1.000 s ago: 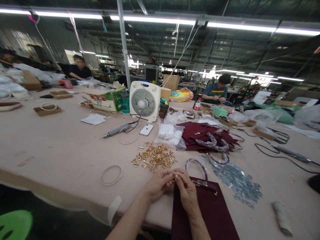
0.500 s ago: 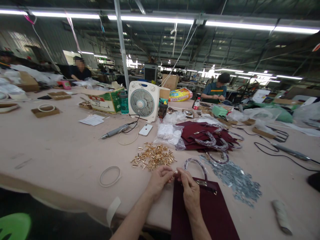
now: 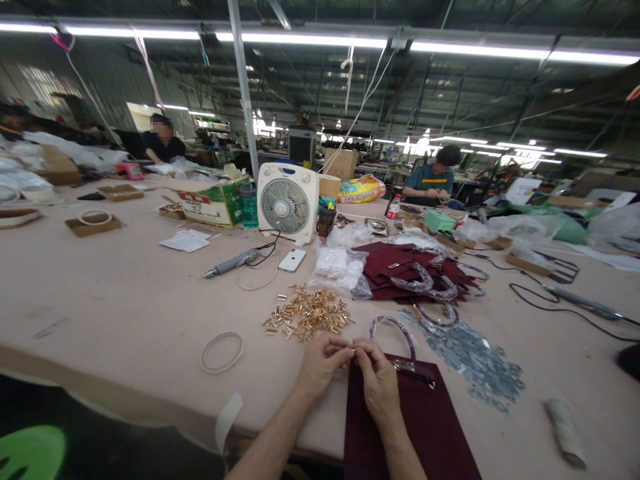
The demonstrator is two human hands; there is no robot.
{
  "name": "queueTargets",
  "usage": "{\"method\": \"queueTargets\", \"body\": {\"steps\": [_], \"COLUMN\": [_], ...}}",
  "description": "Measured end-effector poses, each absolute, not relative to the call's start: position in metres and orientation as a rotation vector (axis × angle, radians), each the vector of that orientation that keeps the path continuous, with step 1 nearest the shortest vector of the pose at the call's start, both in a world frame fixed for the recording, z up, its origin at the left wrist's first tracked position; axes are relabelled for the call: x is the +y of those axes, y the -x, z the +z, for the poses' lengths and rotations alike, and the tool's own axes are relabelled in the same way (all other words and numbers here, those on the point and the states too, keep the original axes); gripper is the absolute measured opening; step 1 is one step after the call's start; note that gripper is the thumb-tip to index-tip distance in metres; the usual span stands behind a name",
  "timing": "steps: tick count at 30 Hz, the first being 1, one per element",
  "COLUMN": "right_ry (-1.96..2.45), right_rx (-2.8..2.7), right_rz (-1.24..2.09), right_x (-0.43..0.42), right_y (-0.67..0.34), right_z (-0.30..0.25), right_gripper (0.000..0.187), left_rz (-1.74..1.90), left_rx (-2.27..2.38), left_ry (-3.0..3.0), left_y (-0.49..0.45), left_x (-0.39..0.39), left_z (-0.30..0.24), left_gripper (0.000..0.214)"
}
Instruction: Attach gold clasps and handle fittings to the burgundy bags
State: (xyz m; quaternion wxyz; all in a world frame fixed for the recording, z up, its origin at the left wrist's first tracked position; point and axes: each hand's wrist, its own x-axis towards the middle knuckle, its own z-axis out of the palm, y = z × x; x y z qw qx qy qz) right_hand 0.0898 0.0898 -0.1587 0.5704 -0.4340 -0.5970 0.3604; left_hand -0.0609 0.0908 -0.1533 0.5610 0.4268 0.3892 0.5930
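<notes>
My left hand (image 3: 321,362) and my right hand (image 3: 378,379) meet fingertip to fingertip over the near edge of the table, pinching a small gold metal fitting (image 3: 352,349) between them. Under my right hand lies a dark maroon bag panel (image 3: 425,427) with a gold clasp and a plastic-wrapped handle (image 3: 395,328). Just beyond my hands sits a loose pile of gold metal fittings (image 3: 310,313). A heap of small silver metal plates (image 3: 470,360) lies to the right of the panel.
A stack of maroon panels (image 3: 405,270), plastic bags, a white fan (image 3: 287,202), a phone (image 3: 293,259), an electric screwdriver (image 3: 233,263) and a tape ring (image 3: 222,351) lie on the pink table (image 3: 125,300). Two other people work at the far side.
My hands have stayed together at the same spot, with my fingers shifting slightly on the small fitting. The camera moved a little.
</notes>
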Motion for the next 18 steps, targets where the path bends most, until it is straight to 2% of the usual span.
{"method": "queueTargets", "body": {"steps": [10, 18], "right_ry": [1.066, 1.028], "right_rx": [-1.116, -1.146], "right_rz": [1.077, 1.070], "right_x": [0.0910, 0.0880], "right_y": [-0.0948, -0.0885], "right_z": [-0.1589, -0.1561], "right_gripper": [0.043, 0.036], "left_rz": [1.320, 1.332], "left_rx": [0.756, 0.855], "left_ry": [-1.155, -1.297], "left_y": [0.0548, 0.0586], "left_x": [0.0852, 0.0853], "left_z": [-0.1543, -0.1502], "left_gripper": [0.043, 0.038]}}
